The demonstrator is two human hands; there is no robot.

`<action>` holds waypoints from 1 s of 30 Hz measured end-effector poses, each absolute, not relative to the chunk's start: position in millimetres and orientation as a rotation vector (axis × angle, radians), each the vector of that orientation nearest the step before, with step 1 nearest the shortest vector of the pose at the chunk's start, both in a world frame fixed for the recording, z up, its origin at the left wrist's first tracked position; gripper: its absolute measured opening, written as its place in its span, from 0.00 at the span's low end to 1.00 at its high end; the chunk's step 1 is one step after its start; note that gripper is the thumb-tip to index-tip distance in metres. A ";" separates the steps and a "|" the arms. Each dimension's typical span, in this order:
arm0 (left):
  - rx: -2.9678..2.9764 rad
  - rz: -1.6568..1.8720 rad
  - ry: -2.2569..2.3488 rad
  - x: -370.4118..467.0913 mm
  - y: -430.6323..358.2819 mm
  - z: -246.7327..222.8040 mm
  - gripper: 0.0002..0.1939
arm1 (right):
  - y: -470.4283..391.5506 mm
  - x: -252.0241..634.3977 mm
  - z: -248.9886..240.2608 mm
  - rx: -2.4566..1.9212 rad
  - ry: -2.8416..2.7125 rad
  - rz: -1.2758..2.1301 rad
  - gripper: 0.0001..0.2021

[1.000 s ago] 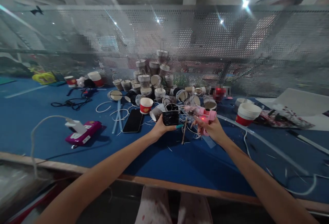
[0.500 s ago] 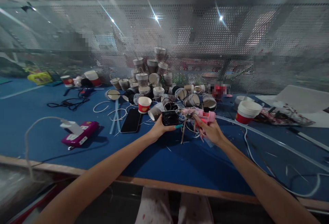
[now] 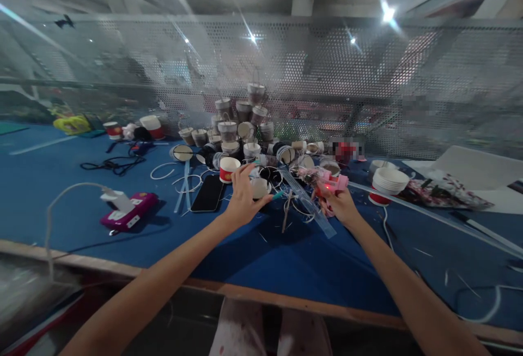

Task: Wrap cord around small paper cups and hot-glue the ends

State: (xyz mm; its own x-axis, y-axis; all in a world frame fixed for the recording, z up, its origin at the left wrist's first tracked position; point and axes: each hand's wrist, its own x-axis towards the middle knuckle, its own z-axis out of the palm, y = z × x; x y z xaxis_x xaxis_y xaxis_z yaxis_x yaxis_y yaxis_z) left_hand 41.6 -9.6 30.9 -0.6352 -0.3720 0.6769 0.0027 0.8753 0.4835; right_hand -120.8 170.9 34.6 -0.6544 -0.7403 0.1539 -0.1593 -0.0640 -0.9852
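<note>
My left hand (image 3: 242, 199) has its fingers and thumb spread beside a pale-mouthed cup (image 3: 260, 188) lying on its side; part of the cup is behind the hand. In my right hand (image 3: 338, 203) is a pink glue gun (image 3: 335, 182) with a small red light, its nozzle end pointing left. A clear flat strip (image 3: 312, 206) slants down beside the gun. Between the hands, a thin brown stick (image 3: 287, 213) lies among white wire loops. Just behind my left hand stands a red and white paper cup (image 3: 229, 169).
Many wrapped cups with wire handles (image 3: 227, 130) are piled at the back. A black phone (image 3: 207, 193) and a purple power block (image 3: 129, 211) lie left. Stacked white cups (image 3: 390, 180) stand right, near a long clear glue stick (image 3: 433, 211). A perforated screen (image 3: 310, 72) rises behind.
The black object in my left hand is no longer seen there, and those fingers have spread. The glue gun has moved slightly right. More of the clear strip shows, and the view has shifted slightly.
</note>
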 end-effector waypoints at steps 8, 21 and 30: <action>-0.140 -0.388 -2.407 -7.5 6.9 92.8 0.15 | 173.4 -117.9 38.4 -0.980 1.696 -1.749 0.22; -0.137 -0.597 -2.196 -37.1 1.3 98.4 0.08 | 173.2 -123.5 36.3 -0.951 1.688 -1.750 0.23; 0.120 -0.677 -1.881 -75.8 -67.3 156.8 0.08 | 171.3 -144.4 23.9 -0.821 2.051 -1.637 0.24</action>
